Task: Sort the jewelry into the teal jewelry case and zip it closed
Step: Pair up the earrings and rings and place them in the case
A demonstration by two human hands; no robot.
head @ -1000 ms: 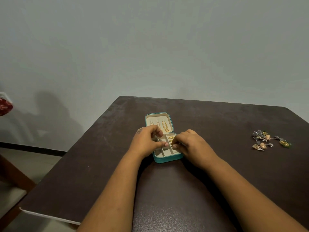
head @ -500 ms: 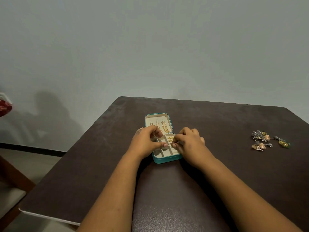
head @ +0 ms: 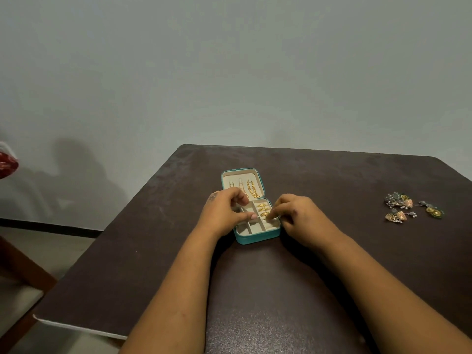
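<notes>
Steadying the teal jewelry case (head: 256, 237) on the dark table (head: 281, 290), the left hand (head: 222, 213) curls over its left side with a fingertip on a divider, apparently so the small box cannot slide while the right hand (head: 296, 218) pinches a small gold piece at the right-hand slots beside the gold rings (head: 263, 209) already seated there (what exactly it pinches is too small to tell). Farther back the open lid (head: 241, 176) lies flat with gold chains (head: 251, 189) hung inside, and the unsorted earrings (head: 408, 208) wait well apart to the right, beyond either hand's present reach.
</notes>
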